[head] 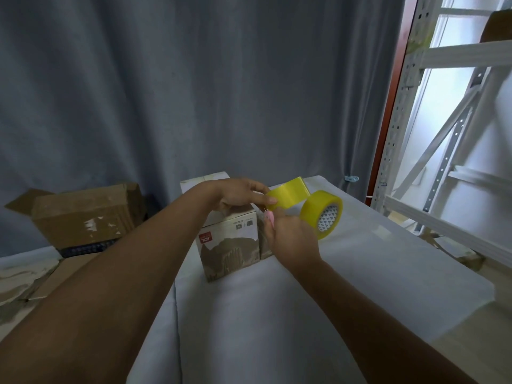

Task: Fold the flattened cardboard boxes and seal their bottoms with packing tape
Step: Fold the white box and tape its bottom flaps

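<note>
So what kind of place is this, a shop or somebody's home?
Probably a makeshift packing or storage room, though I can't be sure. A metal shelving rack stands on the right, worn cardboard boxes sit around a cloth-covered table, and a grey curtain hangs behind.

Your two arms reach in from the bottom edge, and both are bare from there to the wrist: no sleeve, cuff, watch, bracelet or glove shows on either. Your left hand (239, 194) is bare too, with no ring that you can make out on the fingers in view. Your right hand (293, 239) is likewise bare. At its fingertips there is a pale pink patch that may be nail polish, but the picture is too soft there to be sure. The nails on your left hand are too blurred to tell any colour. Nothing else of your body or clothing comes into view.
</note>
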